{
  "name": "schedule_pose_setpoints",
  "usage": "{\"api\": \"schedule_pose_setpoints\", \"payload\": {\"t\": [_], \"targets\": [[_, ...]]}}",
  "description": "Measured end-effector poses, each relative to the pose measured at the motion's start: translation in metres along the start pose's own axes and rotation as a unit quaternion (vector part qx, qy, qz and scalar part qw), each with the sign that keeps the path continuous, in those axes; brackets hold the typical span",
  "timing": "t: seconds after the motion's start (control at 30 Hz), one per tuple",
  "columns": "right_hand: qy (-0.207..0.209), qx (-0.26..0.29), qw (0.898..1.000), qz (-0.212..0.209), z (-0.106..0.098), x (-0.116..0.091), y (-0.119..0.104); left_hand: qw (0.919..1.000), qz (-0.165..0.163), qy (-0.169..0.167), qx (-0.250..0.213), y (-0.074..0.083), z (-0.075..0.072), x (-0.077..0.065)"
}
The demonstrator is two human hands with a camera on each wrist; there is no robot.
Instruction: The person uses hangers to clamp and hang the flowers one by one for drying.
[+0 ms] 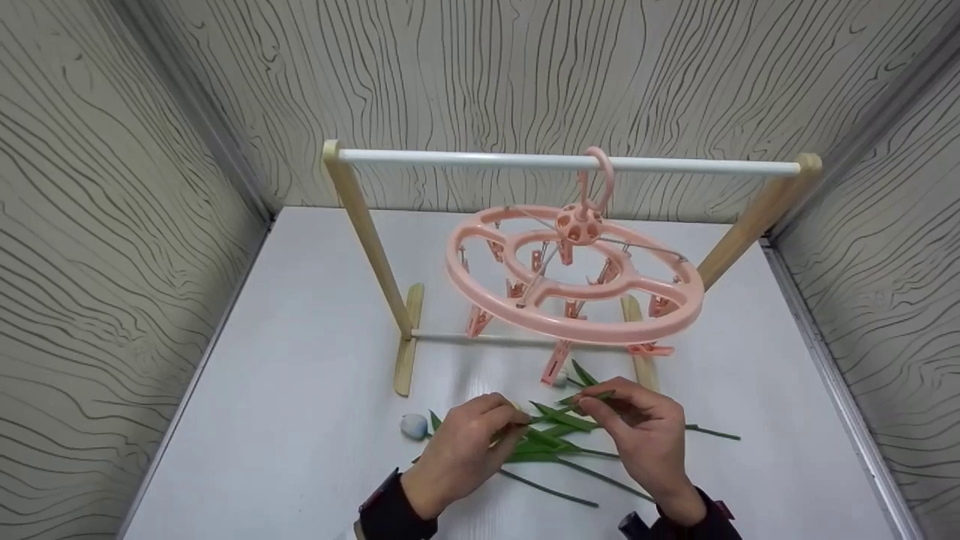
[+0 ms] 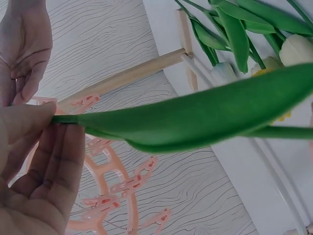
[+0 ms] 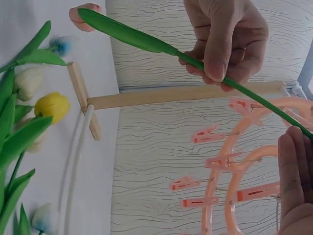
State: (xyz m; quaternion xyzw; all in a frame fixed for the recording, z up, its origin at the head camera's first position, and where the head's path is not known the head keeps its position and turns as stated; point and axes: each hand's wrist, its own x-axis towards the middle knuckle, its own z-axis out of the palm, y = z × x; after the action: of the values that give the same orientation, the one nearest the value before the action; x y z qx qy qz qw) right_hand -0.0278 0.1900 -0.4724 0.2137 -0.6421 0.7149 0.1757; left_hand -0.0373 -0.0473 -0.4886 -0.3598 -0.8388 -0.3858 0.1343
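Observation:
Between both hands is an artificial tulip with a green leaf and a thin stem. My left hand pinches the stem near the base of the leaf. A pink bloom shows by the leaf tip in the right wrist view. Thumb and fingertips of my right hand pinch the stem farther along. Beneath both hands several tulips lie loosely together, among them a blue-white tulip, a yellow tulip and a white tulip.
Behind the hands stands a wooden rack with a white top bar and a left post. From the bar hangs a pink round clip hanger on its hook, its pegs dangling close over the hands. Patterned walls enclose the white table.

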Motion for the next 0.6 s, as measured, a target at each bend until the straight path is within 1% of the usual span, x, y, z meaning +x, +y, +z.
{"api": "schedule_pose_setpoints", "payload": {"t": [0.17, 0.3, 0.43, 0.53, 0.6], "targets": [[-0.033, -0.015, 0.998, -0.046, 0.004, 0.014, -0.006, 0.9991, -0.003, 0.019, -0.039, 0.007, -0.005, 0.006], [-0.064, -0.029, 0.994, -0.086, 0.009, 0.023, -0.011, 0.9974, 0.003, 0.040, -0.060, 0.014, -0.010, 0.012], [-0.082, -0.067, 0.985, -0.134, 0.017, 0.026, -0.013, 0.9960, 0.021, 0.062, -0.060, 0.021, -0.016, 0.018], [-0.090, -0.087, 0.980, -0.156, 0.023, 0.028, -0.016, 0.9944, 0.036, 0.077, -0.063, 0.026, -0.020, 0.021], [-0.094, -0.089, 0.978, -0.164, 0.026, 0.030, -0.017, 0.9935, 0.042, 0.083, -0.066, 0.029, -0.022, 0.022]]}}
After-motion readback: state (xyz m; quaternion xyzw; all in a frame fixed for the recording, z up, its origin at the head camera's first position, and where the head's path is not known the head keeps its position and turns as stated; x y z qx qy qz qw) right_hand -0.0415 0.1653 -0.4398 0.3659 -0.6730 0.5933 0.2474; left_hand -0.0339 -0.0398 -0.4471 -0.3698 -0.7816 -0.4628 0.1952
